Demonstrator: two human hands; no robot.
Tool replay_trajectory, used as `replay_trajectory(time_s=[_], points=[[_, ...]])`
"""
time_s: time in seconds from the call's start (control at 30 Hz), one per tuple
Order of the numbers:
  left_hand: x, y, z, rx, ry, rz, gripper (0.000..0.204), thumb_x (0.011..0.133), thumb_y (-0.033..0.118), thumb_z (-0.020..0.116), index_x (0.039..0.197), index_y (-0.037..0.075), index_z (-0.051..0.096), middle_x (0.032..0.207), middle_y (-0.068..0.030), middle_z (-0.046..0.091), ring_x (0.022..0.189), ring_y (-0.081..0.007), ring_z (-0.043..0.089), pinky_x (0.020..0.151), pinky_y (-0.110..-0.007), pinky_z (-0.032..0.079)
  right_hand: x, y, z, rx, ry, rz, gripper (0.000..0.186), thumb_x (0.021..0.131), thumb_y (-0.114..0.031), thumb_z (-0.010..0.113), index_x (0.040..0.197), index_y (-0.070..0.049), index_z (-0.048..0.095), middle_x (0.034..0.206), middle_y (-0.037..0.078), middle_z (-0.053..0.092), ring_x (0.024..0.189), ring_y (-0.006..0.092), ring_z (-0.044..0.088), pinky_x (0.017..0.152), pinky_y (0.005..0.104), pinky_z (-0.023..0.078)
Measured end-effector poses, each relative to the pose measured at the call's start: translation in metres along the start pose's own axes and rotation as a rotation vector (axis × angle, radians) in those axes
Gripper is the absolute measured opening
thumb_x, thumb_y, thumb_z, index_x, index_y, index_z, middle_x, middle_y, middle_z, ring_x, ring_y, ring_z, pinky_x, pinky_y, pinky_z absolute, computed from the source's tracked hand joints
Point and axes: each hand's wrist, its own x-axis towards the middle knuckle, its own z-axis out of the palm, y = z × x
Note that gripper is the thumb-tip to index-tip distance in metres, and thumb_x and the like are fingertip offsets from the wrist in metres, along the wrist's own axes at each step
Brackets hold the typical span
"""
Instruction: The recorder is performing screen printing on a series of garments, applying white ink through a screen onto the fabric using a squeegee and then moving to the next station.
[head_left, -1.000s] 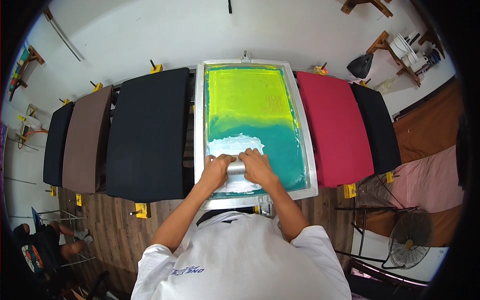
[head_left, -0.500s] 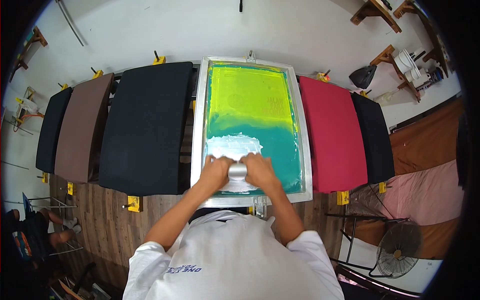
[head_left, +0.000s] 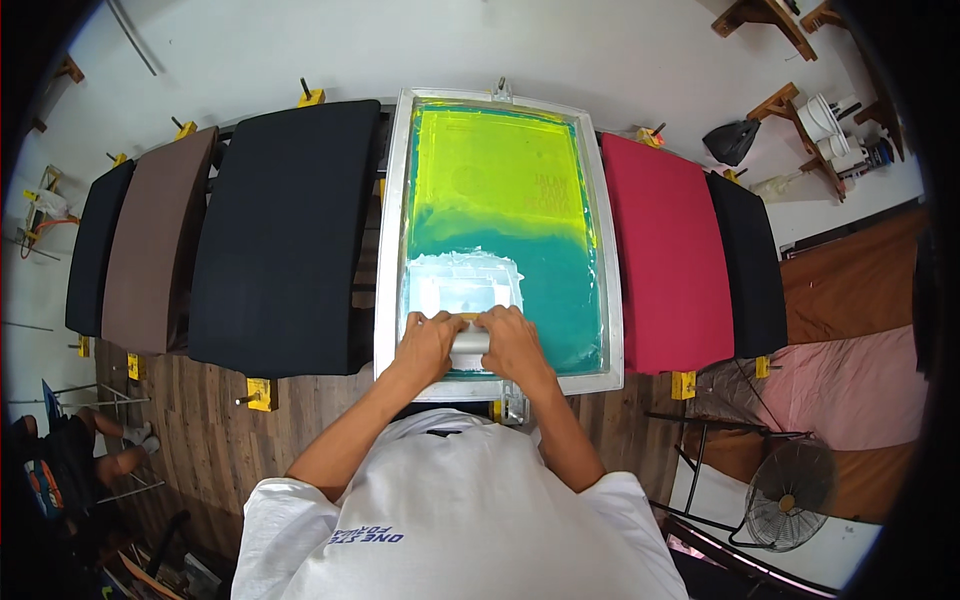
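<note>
narrow black cloth-covered board (head_left: 100,250) sat farthest left of the silver metal-framed rectangular screen (head_left: 392,260). brown cloth-covered board (head_left: 155,245) was next toward the screen, then wide black cloth-covered board (head_left: 285,240) just beside its left edge. over the screen's near part: bare left hand (head_left: 430,345) curled, fingers closed round the left end of a smooth silver metal bar (head_left: 471,342). bar stood at the near side of a white ink patch (head_left: 465,275) on the screen. bare right hand (head_left: 513,345) was curled the same way, closed on the bar's right end. red cloth-covered board (head_left: 668,260) was just right of the screen, round wire fan (head_left: 790,495) well apart, to its near right.
</note>
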Motion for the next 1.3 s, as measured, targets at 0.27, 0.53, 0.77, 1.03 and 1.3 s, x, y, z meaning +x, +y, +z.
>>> replay_trajectory(time_s=[0.27,0.53,0.77,1.03,1.3], points=[[-0.031,0.017,0.001,-0.037,-0.090,-0.009,0.046,0.068,-0.006,0.066,0.114,0.002,0.067,0.110,-0.0129,0.068,0.100,-0.0286,0.063,0.092,-0.040,0.039,-0.039,-0.014,0.004,0.023,-0.007,0.055,0.044,0.062,0.001,0.068,0.106,-0.003,0.069,0.105,0.014,0.065,0.100,0.0352,0.059,0.085,0.0450,0.050],[0.010,0.002,-0.027,-0.037,-0.188,0.133,0.028,0.068,0.002,0.069,0.095,0.010,0.072,0.082,-0.0122,0.071,0.083,-0.0318,0.069,0.082,-0.044,0.043,-0.017,-0.014,-0.023,0.038,-0.085,0.038,0.030,0.067,-0.001,0.065,0.095,-0.003,0.073,0.087,0.021,0.068,0.083,0.0408,0.067,0.076,0.0490,0.054],[0.069,-0.047,-0.053,0.036,-0.164,0.207,0.031,0.068,0.000,0.068,0.097,0.009,0.071,0.088,-0.0152,0.072,0.089,-0.0338,0.070,0.084,-0.043,0.054,0.043,-0.020,-0.026,-0.007,-0.004,0.108,0.028,0.069,-0.004,0.065,0.097,-0.003,0.069,0.092,0.022,0.069,0.089,0.0411,0.066,0.078,0.0502,0.054],[0.102,-0.074,-0.064,-0.073,-0.199,0.143,0.036,0.065,-0.008,0.066,0.099,0.001,0.071,0.092,-0.0199,0.071,0.089,-0.0362,0.069,0.080,-0.040,0.055,0.084,-0.019,-0.024,0.045,0.016,0.148,0.030,0.066,-0.002,0.063,0.095,-0.001,0.069,0.091,0.024,0.069,0.089,0.0434,0.066,0.080,0.0491,0.053],[0.100,-0.077,-0.061,-0.104,-0.227,0.172,0.038,0.063,-0.008,0.068,0.100,0.002,0.070,0.092,-0.0198,0.071,0.089,-0.0366,0.069,0.080,-0.040,0.054,0.082,-0.022,-0.018,0.051,0.016,0.190,0.030,0.067,-0.001,0.062,0.096,-0.002,0.069,0.089,0.025,0.069,0.088,0.0437,0.066,0.080,0.0492,0.053]])
